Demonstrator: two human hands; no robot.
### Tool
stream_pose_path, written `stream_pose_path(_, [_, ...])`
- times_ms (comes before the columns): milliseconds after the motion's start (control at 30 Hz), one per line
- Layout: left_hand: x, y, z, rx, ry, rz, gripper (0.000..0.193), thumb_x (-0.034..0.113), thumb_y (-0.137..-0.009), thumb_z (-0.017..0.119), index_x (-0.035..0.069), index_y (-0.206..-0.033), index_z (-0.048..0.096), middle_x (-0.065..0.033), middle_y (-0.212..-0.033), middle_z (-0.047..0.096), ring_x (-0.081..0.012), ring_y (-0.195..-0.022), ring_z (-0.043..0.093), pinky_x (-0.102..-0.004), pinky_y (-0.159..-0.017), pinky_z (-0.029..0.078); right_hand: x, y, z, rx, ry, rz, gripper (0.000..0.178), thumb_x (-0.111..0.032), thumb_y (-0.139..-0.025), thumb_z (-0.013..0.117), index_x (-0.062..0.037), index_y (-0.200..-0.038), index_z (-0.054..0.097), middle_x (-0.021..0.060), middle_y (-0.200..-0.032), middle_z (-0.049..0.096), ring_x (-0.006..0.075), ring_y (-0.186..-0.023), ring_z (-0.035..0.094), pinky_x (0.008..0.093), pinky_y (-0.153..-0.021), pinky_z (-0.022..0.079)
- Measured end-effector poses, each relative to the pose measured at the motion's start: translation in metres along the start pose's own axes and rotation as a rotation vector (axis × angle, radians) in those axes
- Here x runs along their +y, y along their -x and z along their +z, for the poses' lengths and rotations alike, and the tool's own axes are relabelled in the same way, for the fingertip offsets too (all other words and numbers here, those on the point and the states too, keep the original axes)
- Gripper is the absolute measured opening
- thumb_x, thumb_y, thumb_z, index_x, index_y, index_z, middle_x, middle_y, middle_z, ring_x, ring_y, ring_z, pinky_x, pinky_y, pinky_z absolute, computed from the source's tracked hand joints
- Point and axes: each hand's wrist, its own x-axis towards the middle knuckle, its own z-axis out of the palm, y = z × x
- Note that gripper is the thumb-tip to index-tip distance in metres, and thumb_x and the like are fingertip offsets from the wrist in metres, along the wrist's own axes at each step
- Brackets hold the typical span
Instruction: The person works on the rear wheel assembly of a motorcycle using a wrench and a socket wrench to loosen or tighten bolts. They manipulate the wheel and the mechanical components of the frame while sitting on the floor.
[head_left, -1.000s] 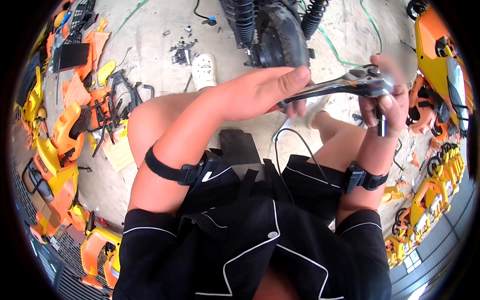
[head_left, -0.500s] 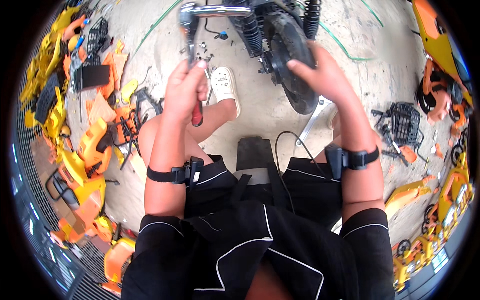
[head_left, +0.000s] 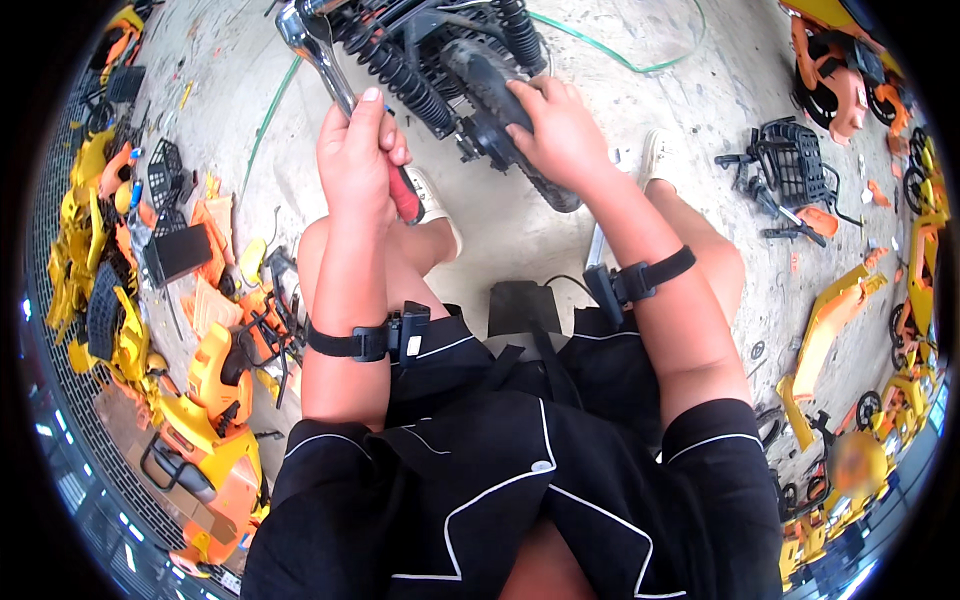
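My left hand is closed around a ratchet wrench with a red grip. Its chrome head points up and away to the left, beside the vehicle's frame, with a shiny bar or extension running right from it; the far end lies out of view. My right hand rests on the black tyre of a small vehicle's wheel, fingers over its right side and thumb apart. Coil-spring shock absorbers flank that wheel. Below my right wrist a metal wrench lies partly hidden on the floor.
Yellow and orange body panels lie heaped along the left. A black basket with loose parts sits at right, near a long yellow panel. A green hose crosses the concrete. Yellow vehicles line the far right.
The wheel, ratchet wrench and right hand have shifted left in the picture as the view turned. The ratchet's shaft leans more to the left. Both hands keep their places on wrench and tyre.
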Motion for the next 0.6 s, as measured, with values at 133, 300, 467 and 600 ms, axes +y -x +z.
stream_pose_path(133, [-0.009, -0.012, 0.05, -0.056, 0.076, 0.053, 0.023, 0.022, -0.102, 0.057, 0.009, -0.087, 0.048, 0.0, -0.066, 0.049, -0.0105, -0.054, 0.049, -0.0267, -0.051, 0.043, 0.011, 0.025, 0.001, -0.001, -0.018, -0.038, 0.068, -0.013, -0.079, 0.074, -0.0103, -0.143, 0.049, 0.0141, -0.143, 0.049, 0.0374, -0.125, 0.051, 0.0451, -0.103, 0.047])
stream_pose_path(300, [-0.015, -0.011, 0.079, -0.059, 0.128, 0.01, 0.022, 0.024, -0.103, 0.054, 0.008, -0.089, 0.05, 0.0, -0.067, 0.049, -0.0109, -0.055, 0.049, -0.0278, -0.053, 0.044, 0.016, 0.036, -0.015, -0.23, -0.065, 0.069, 0.075, -0.014, -0.084, 0.069, -0.0176, -0.152, 0.039, 0.013, -0.156, 0.038, 0.0361, -0.132, 0.049, 0.045, -0.104, 0.047])
stream_pose_path(467, [-0.011, -0.005, 0.068, 0.055, 0.102, 0.038, 0.021, 0.024, -0.102, 0.055, 0.008, -0.089, 0.049, -0.0002, -0.068, 0.05, -0.0114, -0.056, 0.049, -0.0281, -0.053, 0.044, 0.024, 0.031, -0.026, -0.339, -0.121, 0.075, 0.073, -0.016, -0.085, 0.068, -0.0182, -0.152, 0.039, 0.0155, -0.155, 0.037, 0.0379, -0.126, 0.055, 0.045, -0.102, 0.049])
stream_pose_path(600, [-0.002, 0.001, 0.058, 0.176, 0.12, 0.124, 0.02, 0.023, -0.1, 0.055, 0.007, -0.09, 0.048, -0.0009, -0.069, 0.049, -0.0117, -0.057, 0.049, -0.0294, -0.054, 0.045, 0.019, 0.027, -0.032, -0.347, -0.097, 0.053, 0.077, -0.019, -0.086, 0.069, -0.0113, -0.153, 0.033, 0.0216, -0.151, 0.041, 0.0402, -0.121, 0.058, 0.0454, -0.098, 0.051])
